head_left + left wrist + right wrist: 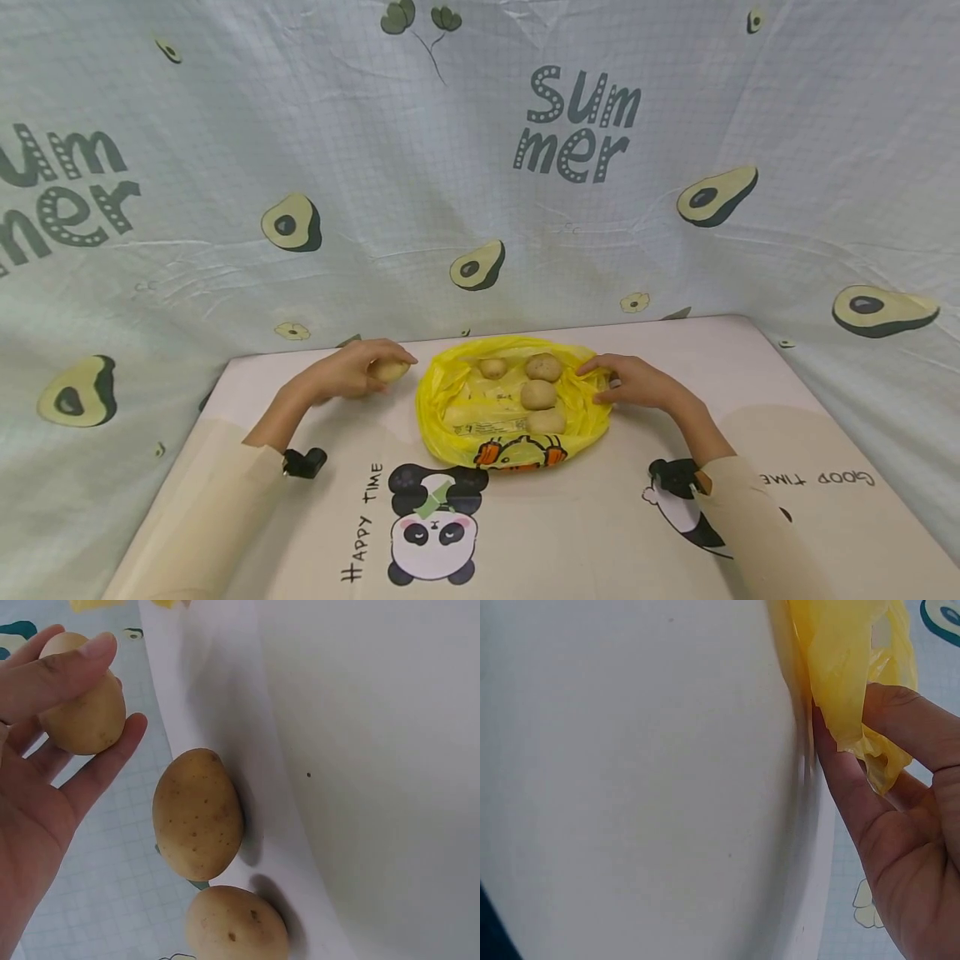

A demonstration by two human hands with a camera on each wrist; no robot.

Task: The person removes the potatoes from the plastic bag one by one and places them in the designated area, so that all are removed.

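Observation:
My left hand (348, 369) grips a potato (84, 712) between thumb and fingers, above the table just left of a yellow plastic bag (435, 417). Two more potatoes lie below that hand in the left wrist view: a longer speckled potato (199, 815) and a rounder potato (236, 926). The bag lies with its mouth spread wide, and several potatoes (538, 395) sit inside it, mostly toward its right side. At the bag's right edge, my right hand (637, 382) pinches the thin plastic rim (844, 682) between thumb and fingers.
The pale table (570, 533) carries a printed panda (433, 533) in front of the bag. Behind the table's far edge hangs a curtain (390, 167) printed with avocados and lettering. A black wrist strap (303, 462) sits at the left sleeve, another (675, 477) at the right.

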